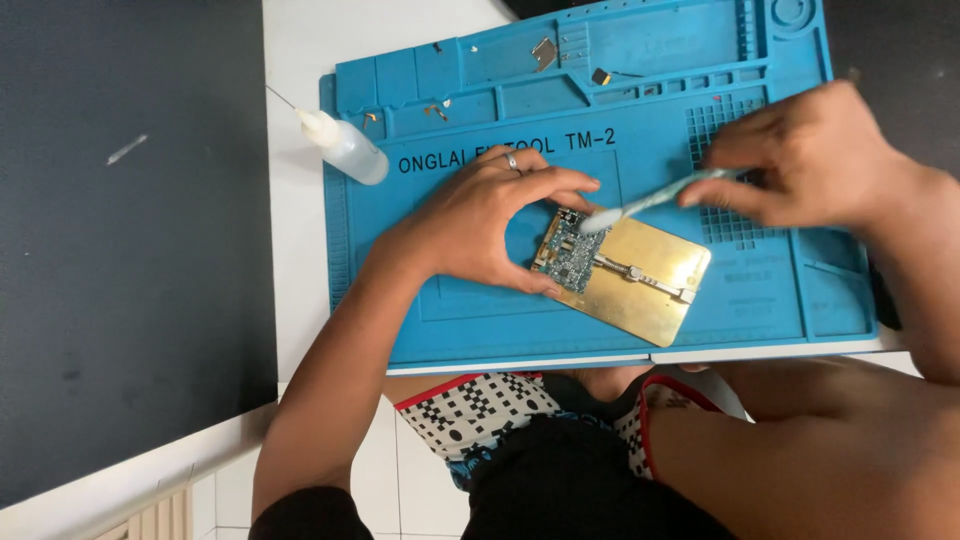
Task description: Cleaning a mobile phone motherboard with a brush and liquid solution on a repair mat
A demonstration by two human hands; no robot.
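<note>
Head view, blue mat [480, 330] (white table [300, 250]), tiled floor [400, 470]

Bare mat [480, 330] near edge free; squeeze bottle [345, 147] blocks far-left corner.

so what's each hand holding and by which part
The right hand pinches a pale brush by its handle end. The left hand grips the circuit board at its left edge, on the gold holder plate.

The left hand [480, 225] steadies a circuit board [568, 250] clamped on a gold plate [655, 285] on a blue mat [440, 320]. The right hand [800, 160] holds a brush [650, 202] with its tip touching the board's top edge.
</note>
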